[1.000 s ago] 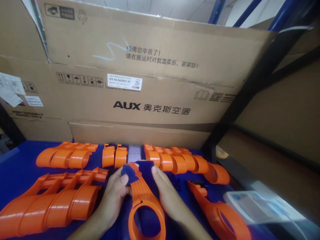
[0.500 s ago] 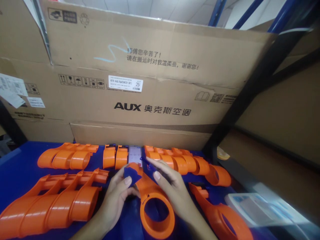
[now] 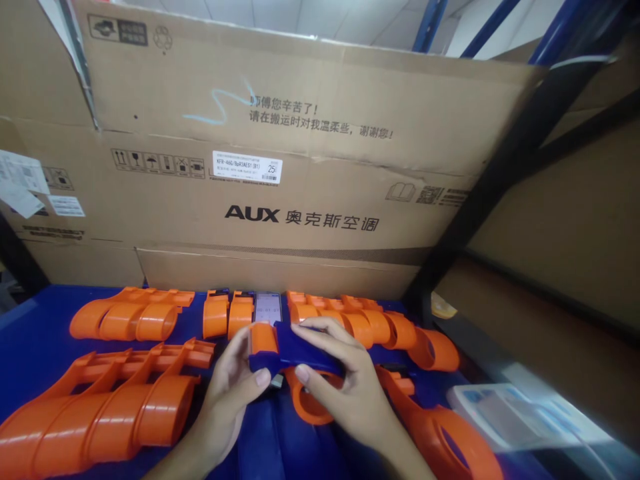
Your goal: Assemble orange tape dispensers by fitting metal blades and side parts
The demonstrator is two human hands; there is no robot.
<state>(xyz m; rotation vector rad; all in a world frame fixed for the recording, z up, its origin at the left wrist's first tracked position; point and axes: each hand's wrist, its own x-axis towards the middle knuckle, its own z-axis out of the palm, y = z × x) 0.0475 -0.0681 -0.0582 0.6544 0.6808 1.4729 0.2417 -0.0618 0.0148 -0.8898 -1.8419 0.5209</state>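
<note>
A large cardboard panel (image 3: 310, 267) stands at twelve o'clock, printed "AUX 奥克斯空调" and, higher up, "师傅您辛苦了! 请在搬运时对我温柔些,谢谢您!" Its white label (image 3: 247, 167) reads "KFR-46G/BpR3AES1(B1)" and "25"; the smaller print is too small to read. Whether the panel belongs to a whole box cannot be told. From the held parts, a pale case (image 3: 500, 410) lies between three and four o'clock, its contents blurred.

Above the blue desk (image 3: 40, 320), the left hand (image 3: 234, 383) curls, half closed, around the left end of an orange ring-ended part (image 3: 306, 408), with the thumb on a blue edge there. The right hand (image 3: 353, 383) grips a blue part (image 3: 313, 358), its thumb bent narrowly toward the fingers. The blue part lies over the orange one, whose ring shows at six o'clock.

A phone (image 3: 269, 308) sits at eleven o'clock, its digits unclear. Orange ringed pieces lie in a four-ring row (image 3: 117, 413) between eight and nine, a three-ring row (image 3: 125, 320) between nine and ten, and another row (image 3: 367, 327) at two.
</note>
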